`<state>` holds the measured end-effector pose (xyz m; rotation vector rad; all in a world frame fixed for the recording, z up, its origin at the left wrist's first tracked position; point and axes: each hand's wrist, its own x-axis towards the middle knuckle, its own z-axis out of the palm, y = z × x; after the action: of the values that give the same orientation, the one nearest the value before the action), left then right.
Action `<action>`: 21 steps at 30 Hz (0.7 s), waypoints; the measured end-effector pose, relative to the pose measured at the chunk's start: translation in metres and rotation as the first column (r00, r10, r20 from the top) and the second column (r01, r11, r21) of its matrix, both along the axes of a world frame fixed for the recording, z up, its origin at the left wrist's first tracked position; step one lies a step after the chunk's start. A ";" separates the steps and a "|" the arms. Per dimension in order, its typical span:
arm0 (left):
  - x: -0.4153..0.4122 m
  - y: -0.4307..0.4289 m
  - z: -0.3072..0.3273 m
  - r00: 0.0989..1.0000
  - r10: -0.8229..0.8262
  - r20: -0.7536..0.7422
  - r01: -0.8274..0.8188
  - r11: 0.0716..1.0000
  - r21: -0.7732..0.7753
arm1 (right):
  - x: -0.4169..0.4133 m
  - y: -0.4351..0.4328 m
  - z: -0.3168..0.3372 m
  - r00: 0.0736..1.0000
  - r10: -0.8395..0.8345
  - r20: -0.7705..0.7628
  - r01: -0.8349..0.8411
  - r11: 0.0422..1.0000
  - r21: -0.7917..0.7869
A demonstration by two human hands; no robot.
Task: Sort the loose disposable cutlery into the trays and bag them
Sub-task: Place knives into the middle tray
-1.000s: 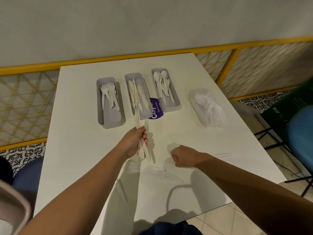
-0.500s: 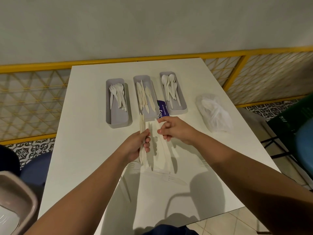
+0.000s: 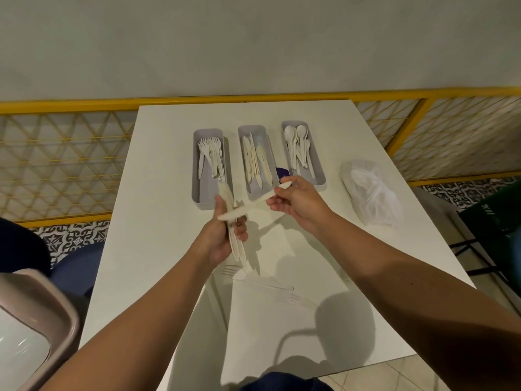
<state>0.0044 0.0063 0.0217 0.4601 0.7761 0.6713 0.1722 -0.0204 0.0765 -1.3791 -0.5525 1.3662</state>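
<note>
Three grey trays stand side by side on the white table (image 3: 158, 249): the fork tray (image 3: 197, 190) on the left, the knife tray (image 3: 242, 131) in the middle, the spoon tray (image 3: 320, 176) on the right. My left hand (image 3: 222, 238) grips a bundle of white knives (image 3: 236, 249) upright, just in front of the trays. My right hand (image 3: 298, 204) pinches one white knife (image 3: 253, 204) by its handle, lying crosswise against the bundle. Loose forks (image 3: 284, 292) lie on the table nearer to me.
A clear plastic bag (image 3: 372, 193) with cutlery inside lies to the right of the trays. A purple round label (image 3: 282, 173) shows between the middle and right trays. A yellow lattice railing (image 3: 56, 153) runs behind the table. Chairs stand on both sides.
My right hand came up from the table to the bundle and now pinches a single knife crosswise against it. My left hand lifted the bundle a little toward the trays.
</note>
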 end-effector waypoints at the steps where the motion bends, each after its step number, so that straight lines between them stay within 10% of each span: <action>1: -0.001 0.003 0.000 0.998 0.054 0.033 -0.053 0.999 -0.006 | -0.002 0.000 -0.003 0.996 -0.057 -0.065 0.056 0.998 -0.013; 7: 0.003 0.008 0.008 0.985 0.111 -0.131 -0.093 0.986 0.138 | -0.027 -0.010 -0.024 0.987 0.060 -0.149 -0.075 0.993 -0.096; 11: -0.006 0.014 0.008 0.955 0.196 -0.222 -0.162 0.974 0.160 | -0.032 -0.021 -0.036 0.951 0.298 0.083 -0.282 0.946 -0.158; 15: -0.025 0.022 0.003 0.910 0.255 -0.327 -0.207 0.963 0.175 | -0.026 -0.039 -0.060 0.584 0.562 0.586 -0.428 0.826 -0.366; 18: -0.036 0.026 0.000 0.904 0.270 -0.330 -0.235 0.961 0.143 | -0.026 -0.050 -0.077 0.253 0.691 0.677 -0.500 0.692 -0.520; 21: -0.045 0.031 0.002 0.915 0.273 -0.298 -0.243 0.961 0.136 | -0.027 -0.053 -0.087 0.164 0.717 0.677 -0.487 0.656 -0.576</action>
<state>-0.0406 0.0370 0.0241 0.5665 1.1238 0.8982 0.1448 -0.0730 -0.0101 -2.1990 -1.9343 1.1913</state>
